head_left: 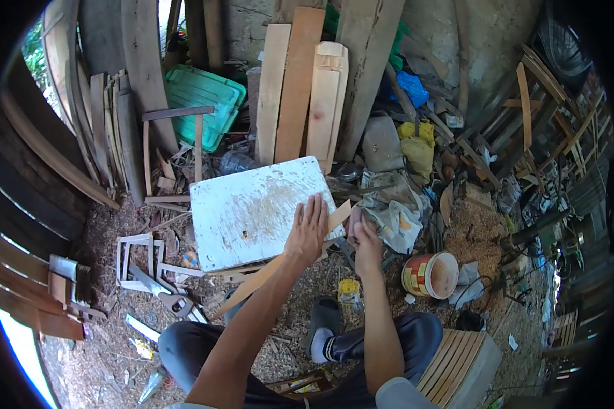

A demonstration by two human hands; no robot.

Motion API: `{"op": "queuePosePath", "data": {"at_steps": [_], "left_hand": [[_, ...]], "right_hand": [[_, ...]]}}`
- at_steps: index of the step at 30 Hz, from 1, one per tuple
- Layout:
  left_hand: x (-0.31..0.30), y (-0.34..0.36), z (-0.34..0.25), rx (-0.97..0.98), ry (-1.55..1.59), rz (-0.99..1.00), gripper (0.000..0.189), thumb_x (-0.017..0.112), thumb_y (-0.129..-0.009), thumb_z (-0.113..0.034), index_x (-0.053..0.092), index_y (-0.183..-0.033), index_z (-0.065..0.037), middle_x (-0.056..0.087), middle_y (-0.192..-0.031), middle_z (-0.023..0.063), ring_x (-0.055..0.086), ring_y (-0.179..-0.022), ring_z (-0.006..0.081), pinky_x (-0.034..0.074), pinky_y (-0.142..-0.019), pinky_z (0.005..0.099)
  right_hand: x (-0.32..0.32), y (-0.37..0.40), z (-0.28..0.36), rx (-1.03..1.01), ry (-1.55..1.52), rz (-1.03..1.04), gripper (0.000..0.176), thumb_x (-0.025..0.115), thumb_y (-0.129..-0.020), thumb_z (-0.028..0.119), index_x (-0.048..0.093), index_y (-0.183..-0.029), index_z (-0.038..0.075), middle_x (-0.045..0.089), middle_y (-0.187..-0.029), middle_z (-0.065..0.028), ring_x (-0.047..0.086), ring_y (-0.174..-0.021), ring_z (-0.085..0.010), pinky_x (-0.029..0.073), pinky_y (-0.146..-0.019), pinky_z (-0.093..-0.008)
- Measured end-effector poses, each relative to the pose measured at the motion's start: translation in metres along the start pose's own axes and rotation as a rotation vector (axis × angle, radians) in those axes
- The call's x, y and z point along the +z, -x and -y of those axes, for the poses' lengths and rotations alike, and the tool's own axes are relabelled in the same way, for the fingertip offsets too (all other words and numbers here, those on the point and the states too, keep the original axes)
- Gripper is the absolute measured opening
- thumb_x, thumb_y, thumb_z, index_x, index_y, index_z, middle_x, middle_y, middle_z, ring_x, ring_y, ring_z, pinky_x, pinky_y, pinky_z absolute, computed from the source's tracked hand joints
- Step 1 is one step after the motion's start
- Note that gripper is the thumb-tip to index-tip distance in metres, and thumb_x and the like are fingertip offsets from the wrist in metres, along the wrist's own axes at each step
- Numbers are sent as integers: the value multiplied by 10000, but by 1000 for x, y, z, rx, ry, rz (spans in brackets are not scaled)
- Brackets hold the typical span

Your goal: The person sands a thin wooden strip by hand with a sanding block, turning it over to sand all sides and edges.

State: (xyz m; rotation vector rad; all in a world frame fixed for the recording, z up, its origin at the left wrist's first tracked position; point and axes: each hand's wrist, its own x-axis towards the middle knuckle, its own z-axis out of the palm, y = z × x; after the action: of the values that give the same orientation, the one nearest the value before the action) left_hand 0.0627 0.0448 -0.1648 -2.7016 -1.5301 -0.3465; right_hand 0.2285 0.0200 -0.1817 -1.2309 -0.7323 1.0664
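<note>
Left hand (310, 221) flat atop long, pale wooden strip (338, 216) over worn white rectangular board (245, 198); right hand (367, 244) clasps small grey-brown block (354, 222) by strip's end. Strip looks light, springy; hold mid-length.

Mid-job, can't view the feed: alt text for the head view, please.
A person's left hand lies flat on a wooden strip across a worn white board; the right hand grips a greyish-brown piece near the strip's end. Around them: wood shavings, a handsaw, a bucket.
</note>
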Motion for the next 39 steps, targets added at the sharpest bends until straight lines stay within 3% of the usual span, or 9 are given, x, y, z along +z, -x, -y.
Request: {"op": "queuePosePath", "data": {"at_steps": [5,11,12,17,23,28,33,36,39], "left_hand": [[-5,-1,-1,-12,-63,38,757,510,-887,-174,184,-1517,89,157,-1610,251,138,-1512,361,113,-1222,504],[-8,-6,2,-24,-21,92,809,553,-864,-192,172,-1521,84,145,-1615,245,123,-1516,360,102,-1224,504],[-7,-6,1,-19,-36,83,828,570,-855,-196,168,-1523,82,142,-1616,244,119,-1517,360,101,-1224,505],[-6,-4,0,-11,11,66,892,637,-811,-156,157,-1527,75,124,-1621,239,109,-1517,365,106,-1226,500],[-12,-4,2,-11,11,101,900,649,-806,-179,171,-1526,74,133,-1620,240,113,-1517,362,117,-1223,496],[-6,-3,1,2,-80,70,929,655,-794,-205,160,-1531,68,140,-1619,236,116,-1519,354,117,-1223,495],[-12,-6,3,-9,-31,109,928,650,-789,-196,159,-1532,65,135,-1621,231,115,-1519,351,116,-1223,495],[-6,-2,0,-1,2,115,914,639,-790,-174,162,-1532,62,132,-1622,226,112,-1519,351,111,-1224,496],[-4,-4,2,21,-28,57,900,630,-793,-157,164,-1533,60,132,-1623,225,109,-1519,352,109,-1224,497]], "right_hand": [[4,-70,-12,109,-147,155,441,546,-1018,285,560,-1363,11,653,-1189,-67,605,-1068,-155,494,-867,-302],[11,-6,26,60,41,64,474,561,-1013,222,497,-1424,-7,595,-1341,-73,577,-1128,-121,438,-961,-258],[6,-21,11,52,-19,62,441,552,-1018,245,544,-1366,-25,605,-1309,-86,610,-1083,-179,460,-955,-332],[4,-90,-25,95,-218,159,458,558,-1014,244,524,-1385,-23,606,-1302,-89,599,-1115,-183,465,-961,-344],[3,-7,8,44,9,45,435,554,-1014,243,549,-1368,-11,623,-1269,-71,614,-1071,-174,538,-809,-326],[15,-84,-13,54,-15,123,437,530,-1028,257,553,-1347,-41,629,-1246,-93,611,-1027,-157,483,-883,-297],[3,-21,-7,-123,120,84,485,549,-1022,292,530,-1384,-31,634,-1236,-79,600,-1065,-145,480,-875,-284],[16,1,16,45,45,-6,487,549,-1021,300,534,-1386,-21,638,-1258,-76,594,-1085,-146,457,-920,-272],[34,-36,33,-114,169,26,472,558,-1013,283,542,-1370,-25,664,-1168,-80,545,-1012,-53,440,-785,-219]]}}
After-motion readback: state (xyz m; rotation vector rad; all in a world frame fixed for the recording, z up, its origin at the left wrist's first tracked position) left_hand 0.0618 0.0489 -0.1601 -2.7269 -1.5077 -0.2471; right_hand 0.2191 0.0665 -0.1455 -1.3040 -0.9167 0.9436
